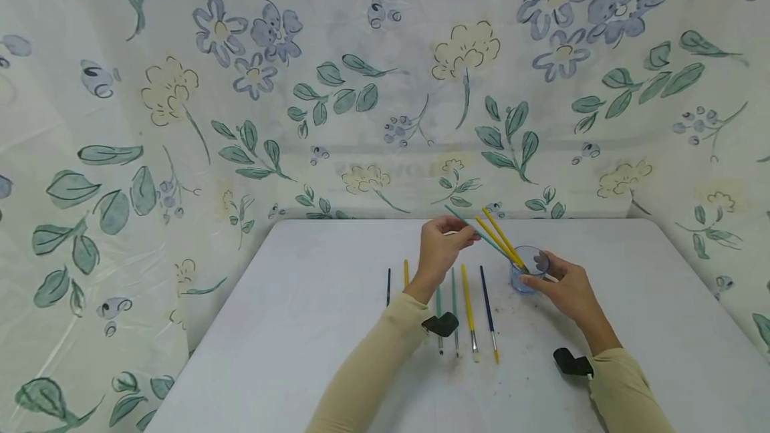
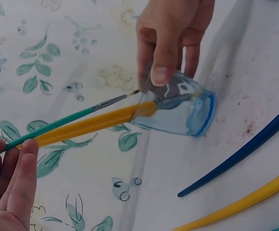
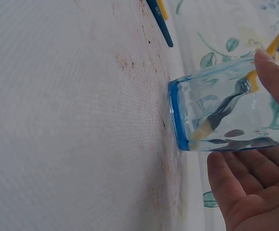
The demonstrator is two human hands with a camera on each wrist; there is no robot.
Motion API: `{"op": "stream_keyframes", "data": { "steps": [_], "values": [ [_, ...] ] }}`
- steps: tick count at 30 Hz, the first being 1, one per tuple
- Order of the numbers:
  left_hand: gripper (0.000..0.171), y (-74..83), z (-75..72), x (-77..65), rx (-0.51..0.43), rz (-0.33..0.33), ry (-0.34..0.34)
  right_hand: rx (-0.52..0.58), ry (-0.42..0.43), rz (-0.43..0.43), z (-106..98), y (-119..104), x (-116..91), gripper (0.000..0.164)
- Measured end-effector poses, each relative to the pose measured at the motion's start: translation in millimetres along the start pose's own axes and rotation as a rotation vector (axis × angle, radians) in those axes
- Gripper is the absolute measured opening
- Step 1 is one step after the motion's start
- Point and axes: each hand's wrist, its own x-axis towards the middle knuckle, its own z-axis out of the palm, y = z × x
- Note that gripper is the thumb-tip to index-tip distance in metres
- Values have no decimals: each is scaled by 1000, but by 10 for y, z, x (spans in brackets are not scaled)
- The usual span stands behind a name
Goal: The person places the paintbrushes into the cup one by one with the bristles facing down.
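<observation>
My left hand pinches a green paintbrush by its handle, in the air left of a clear, blue-tinted glass. The brush slants down to the right, its bristle tip right at the glass's rim in the left wrist view. Thumb and fingers of my right hand grip the glass from the right side. Two yellow paintbrushes lean in the glass, handles up and to the left. Through its wall the right wrist view shows a metal ferrule and pale bristles near the bottom.
Several paintbrushes lie in a row on the white table, bristles toward me, among them a navy one, a yellow one and a green one. My left forearm partly covers the row. Floral cloth hangs behind the table.
</observation>
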Motion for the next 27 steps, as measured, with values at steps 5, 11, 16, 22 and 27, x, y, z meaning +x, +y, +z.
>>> {"op": "stream_keyframes", "data": {
  "steps": [5, 11, 16, 22, 27],
  "values": [
    [10, -32, 46, -12, 20, 14, -13, 2, 5, -3, 1, -16, -7, 100],
    [9, -81, 108, -30, 43, 14, -25, 3, 6, -3, 5, -11, -13, 101],
    [9, -117, 149, -47, 68, 4, -30, 6, 7, -2, 11, -8, -24, 100],
    [12, -153, 182, -73, 109, -1, -47, 8, 5, -6, 15, 4, -31, 102],
    [15, -175, 195, -97, 154, -19, -68, 7, 4, -10, 15, 12, -36, 103]
  ]
}}
